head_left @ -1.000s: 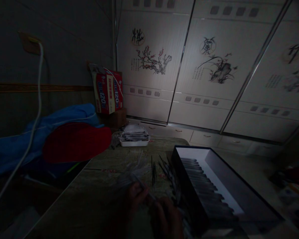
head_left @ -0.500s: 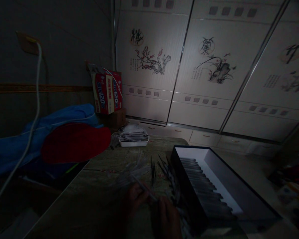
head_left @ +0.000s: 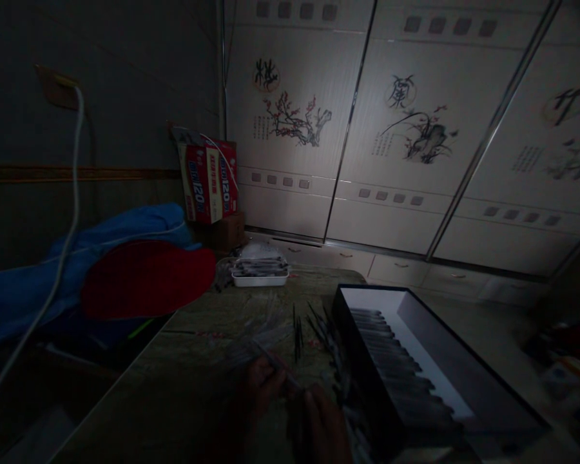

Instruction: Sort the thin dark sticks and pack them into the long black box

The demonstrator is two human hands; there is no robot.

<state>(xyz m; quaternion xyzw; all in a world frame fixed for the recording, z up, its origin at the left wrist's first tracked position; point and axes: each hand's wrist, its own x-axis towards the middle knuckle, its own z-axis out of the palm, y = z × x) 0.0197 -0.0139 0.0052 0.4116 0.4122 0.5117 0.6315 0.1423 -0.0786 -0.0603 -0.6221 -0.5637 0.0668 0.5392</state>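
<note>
Poor light, detail low around your hands. Your left hand (head_left: pixel 261 381) is partly closed, thumb and fingers pinched on a thin pale stick (head_left: pixel 291 380). The stick slants across the gap between your hands, far tip pointing up and left, over the table (head_left: pixel 174 386). Your right hand (head_left: pixel 323 419) is curled in, fingers bunched together, grasping the stick's near end; exact fingertip placement lost in shadow. Your hands sit close together, a short length of stick showing between them.

Just beyond your left fingers: a loose heap of clear slim pieces (head_left: pixel 263 332), blurred, count not readable. Right of the heap, a few dark thin rods (head_left: pixel 297 332) lying lengthwise, apart from your hands. More dark-tipped pieces (head_left: pixel 329 338) are strewn along the left side of an open box (head_left: pixel 444 348), near your right hand. Inside the box, a row of dark slim bundles (head_left: pixel 391 361) on a white floor. At the table's far end, a white tray (head_left: pixel 260 281) heaped with similar slim pieces.
</note>
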